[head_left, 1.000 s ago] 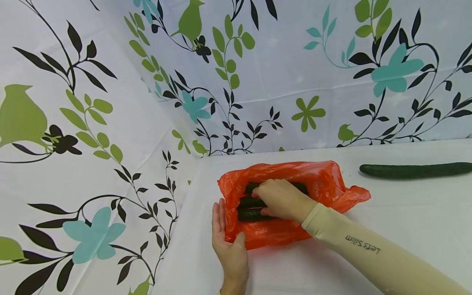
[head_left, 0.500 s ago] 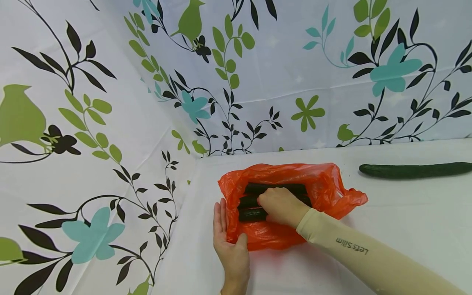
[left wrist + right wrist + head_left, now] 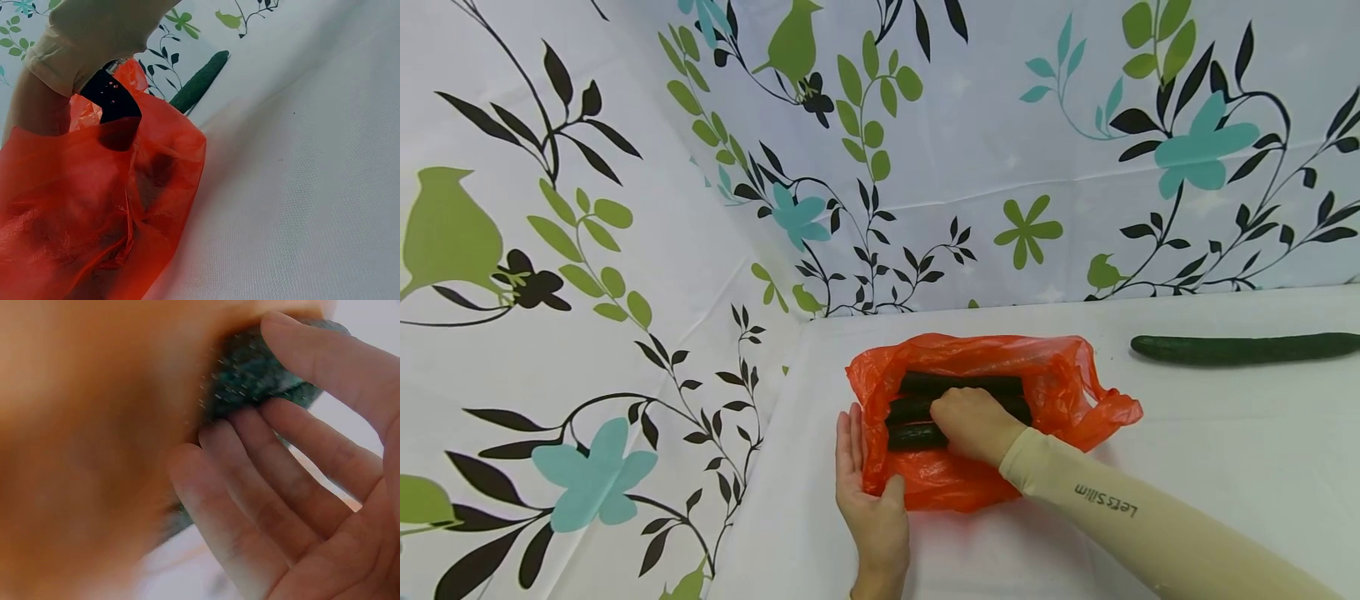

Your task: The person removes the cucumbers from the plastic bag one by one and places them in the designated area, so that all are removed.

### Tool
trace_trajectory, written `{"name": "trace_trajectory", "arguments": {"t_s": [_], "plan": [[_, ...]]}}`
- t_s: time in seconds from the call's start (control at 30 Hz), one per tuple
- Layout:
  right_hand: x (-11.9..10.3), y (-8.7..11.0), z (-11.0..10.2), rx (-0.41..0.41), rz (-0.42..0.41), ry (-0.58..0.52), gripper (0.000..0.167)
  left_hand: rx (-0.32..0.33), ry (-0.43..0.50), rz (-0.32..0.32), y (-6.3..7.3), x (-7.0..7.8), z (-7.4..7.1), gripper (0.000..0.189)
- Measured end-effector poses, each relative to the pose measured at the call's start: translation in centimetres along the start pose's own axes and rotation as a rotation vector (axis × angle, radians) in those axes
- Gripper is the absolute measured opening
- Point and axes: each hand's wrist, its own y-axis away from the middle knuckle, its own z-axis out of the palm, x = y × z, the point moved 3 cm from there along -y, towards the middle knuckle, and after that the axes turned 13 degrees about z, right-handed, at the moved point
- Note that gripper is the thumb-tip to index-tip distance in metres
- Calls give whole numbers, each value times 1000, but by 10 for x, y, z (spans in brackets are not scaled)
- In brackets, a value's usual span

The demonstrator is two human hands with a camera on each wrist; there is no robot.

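Observation:
An orange-red plastic bag [image 3: 955, 492] lies on the table with its mouth facing up. Inside it, three dark green cucumbers lie side by side: a back cucumber [image 3: 925, 382], a middle cucumber [image 3: 910, 409] and a front cucumber [image 3: 917, 437]. My right hand [image 3: 973, 421] reaches into the mouth and holds the middle cucumber. In the right wrist view its thumb and fingertips lie at opposite sides of a bumpy green cucumber [image 3: 250, 369]. My left hand [image 3: 872, 508] rests along the bag's left end, fingers straight, thumb at the front.
Another long cucumber [image 3: 1240, 350] lies on the white tablecloth [image 3: 1225, 433] to the right of the bag. A cloth backdrop [image 3: 940, 150] printed with leaves and birds rises behind and at the left.
My right hand has drawn back slightly toward me, its fingers more bunched than before. The bag's right end has sagged a little inward. The left hand keeps its place against the bag.

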Motion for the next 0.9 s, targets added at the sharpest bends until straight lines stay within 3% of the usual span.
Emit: {"name": "trace_trajectory", "arguments": {"t_s": [0.23,0.47,0.7,0.9], "plan": [[2,2,7,54,7,17,11,3,10,12,0,0,0,100],[-4,7,13,184,-45,165,14,4,6,21,1,-1,0,100],[-8,7,21,226,-77,337,14,7,2,13,1,-1,0,100],[-9,6,22,223,-87,391,14,6,-6,-3,2,-1,0,100]]}}
